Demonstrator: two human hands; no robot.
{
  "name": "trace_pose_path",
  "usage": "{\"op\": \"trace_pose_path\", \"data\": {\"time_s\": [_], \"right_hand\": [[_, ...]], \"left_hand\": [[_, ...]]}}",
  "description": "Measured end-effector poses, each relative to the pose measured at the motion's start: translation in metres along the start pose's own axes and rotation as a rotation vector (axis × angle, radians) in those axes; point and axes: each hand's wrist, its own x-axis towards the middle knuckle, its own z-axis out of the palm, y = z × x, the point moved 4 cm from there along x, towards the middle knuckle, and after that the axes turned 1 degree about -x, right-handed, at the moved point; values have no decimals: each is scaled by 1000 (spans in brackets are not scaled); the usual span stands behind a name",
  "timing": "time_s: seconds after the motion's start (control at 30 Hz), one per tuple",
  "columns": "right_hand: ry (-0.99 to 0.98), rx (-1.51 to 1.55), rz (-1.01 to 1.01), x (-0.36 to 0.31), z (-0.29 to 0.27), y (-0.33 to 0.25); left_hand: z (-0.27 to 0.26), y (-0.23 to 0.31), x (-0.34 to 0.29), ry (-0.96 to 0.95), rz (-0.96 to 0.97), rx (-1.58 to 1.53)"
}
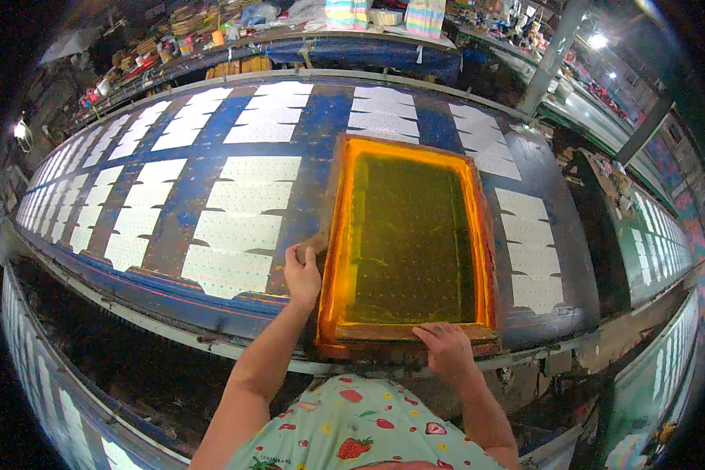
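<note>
A screen printing frame [415,235] with a wooden border, orange edges and dark yellow-green mesh lies on the long printing table [317,129]. At its left side, my left hand [303,274] is closed around a short wooden piece [319,236] that sticks out from the border. My right hand [446,347] grips the frame's near wooden edge, fingers over the top. Pale dotted fabric pieces [243,211] are laid in rows to the left of the frame. More fabric pieces [530,247] lie to its right. Whatever is under the mesh shows only faintly.
Behind the table runs a cluttered bench [290,35] with stacked goods. A metal post [552,63] rises at the back right. Other tables with laid-out pieces stand at right [658,235] and at the lower left [47,384]. A rail [251,348] borders the near side.
</note>
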Motion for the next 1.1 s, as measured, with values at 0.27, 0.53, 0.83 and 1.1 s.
{"op": "trace_pose_path", "data": {"time_s": [0.27, 0.53, 0.83, 1.1], "right_hand": [[-206, 92, 53, 19, -3, 7], [-105, 20, 113, -9, 14, -23], [149, -86, -28, 77, 30, 40], [139, -160, -91, 248, 41, 166]], "left_hand": [[5, -18, -3, -9, 48, 10], [1, -14, -5, -53, -35, -8], [2, -9, -3, -53, -14, 31], [1, 4, -6, -2, 11, 145]]}}
